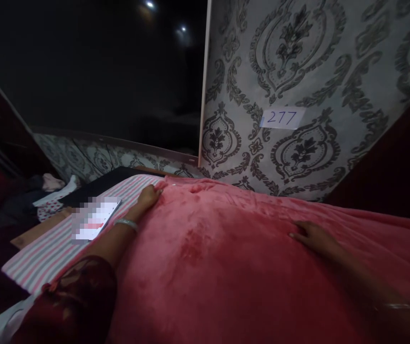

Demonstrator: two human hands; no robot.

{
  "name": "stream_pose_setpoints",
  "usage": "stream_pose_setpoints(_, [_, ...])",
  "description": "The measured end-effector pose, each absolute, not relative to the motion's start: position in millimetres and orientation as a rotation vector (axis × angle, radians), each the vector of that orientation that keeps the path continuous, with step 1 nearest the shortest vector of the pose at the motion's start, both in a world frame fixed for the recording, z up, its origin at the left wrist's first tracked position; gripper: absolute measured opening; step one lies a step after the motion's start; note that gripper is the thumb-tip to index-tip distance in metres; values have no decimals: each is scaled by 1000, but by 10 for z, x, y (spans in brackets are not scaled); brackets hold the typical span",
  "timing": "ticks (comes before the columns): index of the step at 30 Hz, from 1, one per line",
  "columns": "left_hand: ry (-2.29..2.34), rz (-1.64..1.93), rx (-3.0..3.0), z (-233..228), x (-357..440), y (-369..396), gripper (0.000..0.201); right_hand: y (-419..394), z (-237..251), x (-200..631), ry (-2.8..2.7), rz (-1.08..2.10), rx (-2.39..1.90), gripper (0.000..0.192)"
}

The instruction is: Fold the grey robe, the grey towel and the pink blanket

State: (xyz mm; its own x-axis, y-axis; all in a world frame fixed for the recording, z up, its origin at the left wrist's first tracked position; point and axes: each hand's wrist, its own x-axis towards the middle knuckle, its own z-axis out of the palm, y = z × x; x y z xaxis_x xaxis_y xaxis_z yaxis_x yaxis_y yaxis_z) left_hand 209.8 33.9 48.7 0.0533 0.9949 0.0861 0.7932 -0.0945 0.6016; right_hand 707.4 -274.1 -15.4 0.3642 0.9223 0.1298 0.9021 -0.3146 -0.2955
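One pink blanket (219, 258): left hand (149, 196) at edge, right hand (314, 238) atop.

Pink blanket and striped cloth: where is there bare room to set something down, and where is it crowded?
Free: the pink blanket between left hand and right hand; the near end of the striped cloth, below the lit device. Crowded: left of the stripes, where a spotted cloth and other fabrics bunch.
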Motion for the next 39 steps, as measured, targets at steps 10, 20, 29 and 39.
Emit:
stream_pose_setpoints(10, [2086, 775, 2186, 791, 1919, 687, 46, -2182, 388, 6800, -1367, -5, -2250, 29])
stream_pose_setpoints(20, [1958, 583, 2433, 607, 2058, 611, 43, -2169, -64, 6720, -1550, -104, -2364, 34])
stream_pose_setpoints(29, [892, 266, 2885, 338, 3304, -247, 57, -2951, 480, 5522, -1890, 95, -2316, 51])
stream_pose_setpoints(39, [603, 210, 3058, 224, 4416, -1870, 52, -4332, 409, 5086, -1729, 161, -1902, 44])
